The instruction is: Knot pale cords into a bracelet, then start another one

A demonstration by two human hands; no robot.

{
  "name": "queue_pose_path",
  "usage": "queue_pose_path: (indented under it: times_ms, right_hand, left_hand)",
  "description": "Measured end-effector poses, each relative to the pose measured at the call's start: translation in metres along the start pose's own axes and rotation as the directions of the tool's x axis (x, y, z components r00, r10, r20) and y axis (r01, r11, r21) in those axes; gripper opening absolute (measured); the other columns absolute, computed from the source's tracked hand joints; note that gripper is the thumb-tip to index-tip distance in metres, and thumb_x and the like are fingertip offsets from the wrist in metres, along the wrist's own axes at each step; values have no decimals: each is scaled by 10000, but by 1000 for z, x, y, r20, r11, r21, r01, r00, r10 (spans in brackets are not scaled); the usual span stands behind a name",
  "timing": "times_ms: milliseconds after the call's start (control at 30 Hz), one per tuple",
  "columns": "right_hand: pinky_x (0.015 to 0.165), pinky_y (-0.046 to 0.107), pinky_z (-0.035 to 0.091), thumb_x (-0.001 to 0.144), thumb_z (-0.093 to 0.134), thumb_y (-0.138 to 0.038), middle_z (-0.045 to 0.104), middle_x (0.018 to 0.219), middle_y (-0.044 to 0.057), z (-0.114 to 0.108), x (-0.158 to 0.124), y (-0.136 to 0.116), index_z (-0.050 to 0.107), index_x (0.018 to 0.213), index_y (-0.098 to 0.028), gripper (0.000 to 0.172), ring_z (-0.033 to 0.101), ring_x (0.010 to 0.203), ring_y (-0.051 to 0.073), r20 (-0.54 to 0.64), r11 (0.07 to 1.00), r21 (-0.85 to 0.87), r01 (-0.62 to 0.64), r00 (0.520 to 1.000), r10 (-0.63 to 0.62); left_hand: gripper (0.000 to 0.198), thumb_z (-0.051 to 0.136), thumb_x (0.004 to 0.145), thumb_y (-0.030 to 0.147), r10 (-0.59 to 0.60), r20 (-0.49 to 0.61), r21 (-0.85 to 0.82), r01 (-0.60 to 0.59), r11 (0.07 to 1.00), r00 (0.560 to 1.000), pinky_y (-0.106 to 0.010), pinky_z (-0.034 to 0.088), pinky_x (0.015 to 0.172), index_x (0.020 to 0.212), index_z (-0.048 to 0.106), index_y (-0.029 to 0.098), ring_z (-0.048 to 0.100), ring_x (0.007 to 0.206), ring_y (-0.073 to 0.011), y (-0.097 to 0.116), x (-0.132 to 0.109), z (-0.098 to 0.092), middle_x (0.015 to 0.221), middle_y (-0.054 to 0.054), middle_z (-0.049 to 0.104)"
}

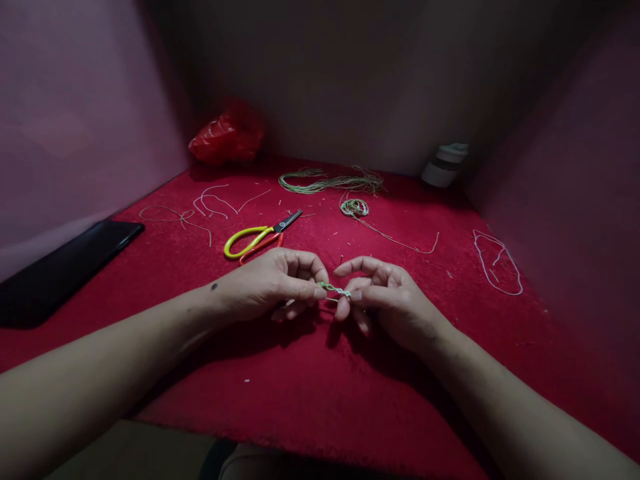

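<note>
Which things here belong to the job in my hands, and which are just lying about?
Probably the job:
green-and-white cord, held by left hand and right hand
scissors
green cord bundle

Probably just lying about:
red plastic bag
black flat object
lidded container

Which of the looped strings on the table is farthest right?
The thin pale string, lying in a loose oval; the others all lie farther left.

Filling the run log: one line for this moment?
left hand: holds braided cord | right hand: holds same cord | scissors: on table beyond left hand | cord bundle: farther back
</note>
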State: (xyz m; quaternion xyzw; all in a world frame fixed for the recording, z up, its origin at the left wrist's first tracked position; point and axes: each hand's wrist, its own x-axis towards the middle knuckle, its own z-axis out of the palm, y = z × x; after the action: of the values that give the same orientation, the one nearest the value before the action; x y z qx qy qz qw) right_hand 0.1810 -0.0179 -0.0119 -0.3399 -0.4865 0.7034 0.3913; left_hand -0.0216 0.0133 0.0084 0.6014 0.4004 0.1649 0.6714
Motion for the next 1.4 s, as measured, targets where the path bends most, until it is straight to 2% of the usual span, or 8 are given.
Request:
queue_pose_path:
  times_ms: [367,667,867,1033,1133,1400]
  right_hand:
    - [373,189,352,711,560,-138,677,622,38,-1,1,2,535,951,-145,242,480,370,84,-24,1000,-16,-12,1000,11]
    - [394,189,372,764,567,-198,663,616,21,0,1,1,554,944,-151,186,494,398,81,-7,994,-108,-5,1000,4]
    - [400,184,366,780,568,-216,660,615,24,0,1,1,554,944,-149,178,494,406,76,-6,993,-118,-3,1000,2]
    - [394,180,360,769,567,-196,657,611,20,0,1,1,556,928,-149,166,496,403,74,-4,994,-111,-4,1000,4]
    - [393,175,359,770,558,-186,656,603,16,0,1,1,560,920,-149,155,492,397,70,-11,993,-117,-9,1000,7]
    - [397,173,372,763,555,-167,661,616,20,0,0,0,555,936,-146,174,490,402,67,-7,993,-119,-5,1000,5]
  left_hand:
    - [211,674,742,286,21,34,5,-21,1000,999,-143,332,364,876,567,162,436,391,-44,-1,-2,-3,569,26,565]
    - [210,676,744,306,42,-13,18,-42,999,999,-133,312,370,840,594,138,429,391,-34,1,-1,0,536,29,551]
    - [190,624,779,304,42,-44,125,-37,991,998,-136,315,387,856,619,130,422,408,-33,6,-3,4,555,21,557]
    - [208,655,744,304,40,-73,184,-26,983,997,-142,351,412,857,593,141,450,449,-39,6,-4,9,649,6,609]
    - [194,637,756,309,46,-97,205,-26,978,994,-141,351,405,842,594,141,445,438,-39,7,-3,11,627,10,601]
    - [180,650,744,284,26,-89,147,-13,989,996,-140,376,404,818,624,122,477,408,-48,7,-5,10,561,-2,607]
